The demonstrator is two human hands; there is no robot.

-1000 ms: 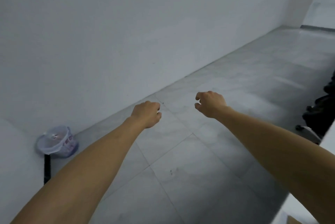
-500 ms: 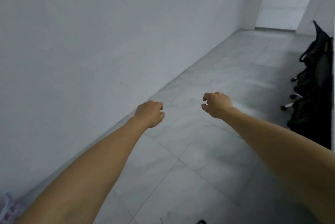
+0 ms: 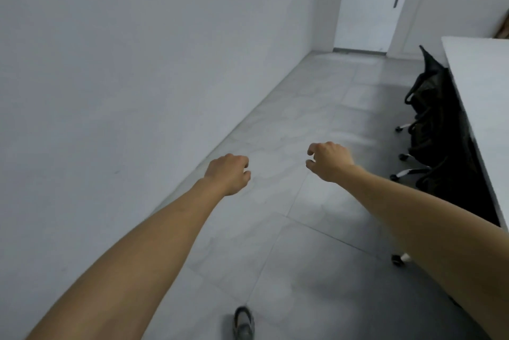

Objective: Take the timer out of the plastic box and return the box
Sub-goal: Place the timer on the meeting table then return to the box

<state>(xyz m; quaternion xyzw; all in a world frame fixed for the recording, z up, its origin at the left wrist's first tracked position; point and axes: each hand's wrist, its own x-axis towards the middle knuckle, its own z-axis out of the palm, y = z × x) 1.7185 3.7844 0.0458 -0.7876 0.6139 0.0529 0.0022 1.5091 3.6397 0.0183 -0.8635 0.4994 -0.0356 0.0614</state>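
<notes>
Neither the plastic box nor the timer is in the head view now. My left hand (image 3: 228, 173) is stretched out over the tiled floor, fingers curled into a loose fist with nothing in it. My right hand (image 3: 329, 160) is held out beside it, about a hand's width to the right, fingers bent and slightly apart, also empty. Both bare forearms reach in from the bottom corners.
A white wall (image 3: 124, 64) runs along the left. A white table (image 3: 484, 97) stands at the right edge with black wheeled office chairs (image 3: 432, 130) tucked beside it. A white door (image 3: 371, 0) closes the far end. My shoe (image 3: 243, 323) shows at the bottom.
The view has swung right along the wall. The plastic box by the wall on the left has left the frame. The table, chairs and door have come into view. Both hands stay empty.
</notes>
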